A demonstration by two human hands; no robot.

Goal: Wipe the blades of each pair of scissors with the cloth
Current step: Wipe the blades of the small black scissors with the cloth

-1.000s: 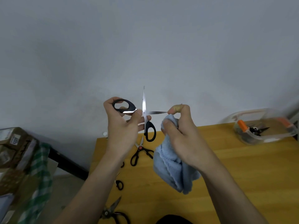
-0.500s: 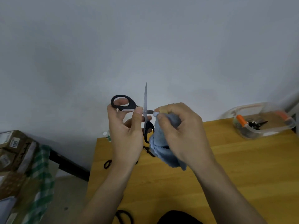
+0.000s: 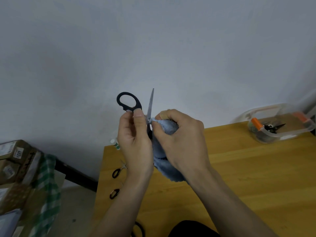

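Two bare hands meet above a wooden tabletop (image 3: pixel 248 177) that fills the lower right of the view, with a plain grey wall (image 3: pixel 153 48) behind it. Left of the tabletop sit stacked cardboard boxes (image 3: pixel 15 161) with a green checked cloth (image 3: pixel 48 189) draped beside them. At the far right corner of the tabletop stands a clear plastic tub (image 3: pixel 280 124) with orange clips, holding dark tools.

The right hand (image 3: pixel 181 139) is clenched around a bunched blue cloth (image 3: pixel 166 170); its fingers (image 3: pixel 158 128) pinch a fold of the cloth against the scissors (image 3: pixel 136 108) close to the pivot, covering one blade, and the rest of the cloth hangs down below the palm. The left hand (image 3: pixel 135 142) grips the scissors by the black handle, thumb pressed just under the upper loop, which stands free above the fingers. The other blade points upward, bare, just left of the right hand's fingertips.

On the tabletop near its left edge lie a small pair of scissors (image 3: pixel 118 171), another small dark loop (image 3: pixel 114 193) nearer the viewer, and a small green-and-white bottle (image 3: pixel 115 143) at the far corner.
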